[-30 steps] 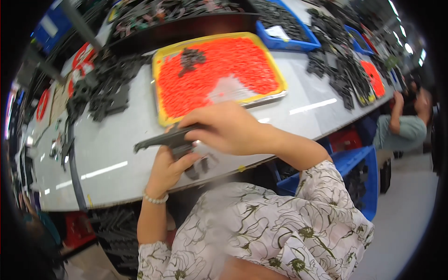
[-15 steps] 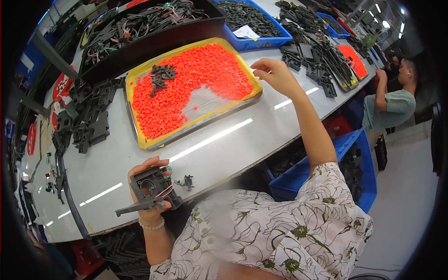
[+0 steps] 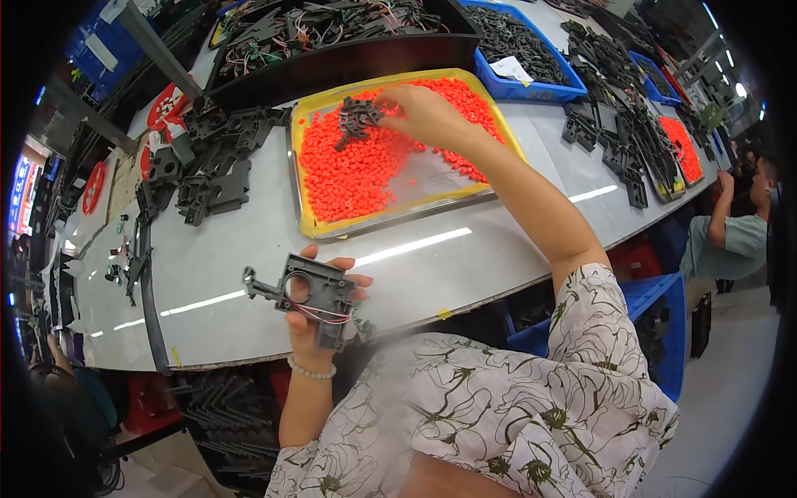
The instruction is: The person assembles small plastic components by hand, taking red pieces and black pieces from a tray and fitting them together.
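My left hand (image 3: 312,345) grips a dark grey plastic housing (image 3: 325,290) with a round opening, thin red and white wires and an arm sticking out to its left. It holds the housing above the near part of the table. My right hand (image 3: 427,116) reaches over the yellow-rimmed tray (image 3: 309,222) of small orange-red plastic pieces (image 3: 344,178). Its fingertips and thumb close on the edge of a small heap of black plastic parts (image 3: 358,120) that lies on those pieces. Exactly which part is pinched is hard to make out.
Behind the tray stands a black bin (image 3: 349,54) of wired parts, with a blue bin (image 3: 540,87) of black parts beside it. Grey housings (image 3: 220,187) lie left of the tray. More black parts (image 3: 623,158) are piled at right. A person (image 3: 730,236) works farther right.
My right hand has moved left from the tray's right edge to the black parts in it. My left hand has turned the housing, its round opening now clear to see. The view has shifted.
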Demonstrator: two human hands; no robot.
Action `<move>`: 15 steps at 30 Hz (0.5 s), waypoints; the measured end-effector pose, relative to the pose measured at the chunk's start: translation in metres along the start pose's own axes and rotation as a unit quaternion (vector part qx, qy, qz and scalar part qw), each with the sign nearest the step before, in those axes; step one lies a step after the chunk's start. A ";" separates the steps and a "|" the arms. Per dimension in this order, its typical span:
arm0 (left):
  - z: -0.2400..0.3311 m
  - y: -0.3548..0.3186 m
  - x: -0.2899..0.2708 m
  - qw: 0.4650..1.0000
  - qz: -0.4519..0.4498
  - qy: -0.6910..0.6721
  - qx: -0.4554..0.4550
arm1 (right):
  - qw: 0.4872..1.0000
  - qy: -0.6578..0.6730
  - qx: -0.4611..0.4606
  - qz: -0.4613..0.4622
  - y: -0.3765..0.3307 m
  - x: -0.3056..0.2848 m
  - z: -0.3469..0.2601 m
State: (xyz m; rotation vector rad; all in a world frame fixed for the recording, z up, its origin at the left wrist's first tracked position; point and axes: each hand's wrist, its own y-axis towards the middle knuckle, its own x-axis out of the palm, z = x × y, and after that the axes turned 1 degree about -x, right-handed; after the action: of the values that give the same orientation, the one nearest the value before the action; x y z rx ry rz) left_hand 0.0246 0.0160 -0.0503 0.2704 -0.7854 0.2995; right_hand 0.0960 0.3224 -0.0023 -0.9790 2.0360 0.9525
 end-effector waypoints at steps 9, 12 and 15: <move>-0.010 -0.001 -0.003 0.999 0.005 0.021 -0.038 | 0.997 -0.050 -0.014 -0.048 0.020 0.008 0.009; -0.010 -0.002 -0.004 0.999 0.004 0.014 -0.044 | 0.997 0.019 0.033 -0.073 0.003 -0.009 0.005; -0.007 -0.002 -0.004 0.998 0.005 -0.006 -0.057 | 0.993 0.078 0.054 -0.069 -0.030 -0.018 -0.006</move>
State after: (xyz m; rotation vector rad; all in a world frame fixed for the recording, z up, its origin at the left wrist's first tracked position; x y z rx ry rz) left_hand 0.0277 0.0163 -0.0583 0.1612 -0.8130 0.2620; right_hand 0.1286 0.3103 0.0060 -1.1492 2.0920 0.7038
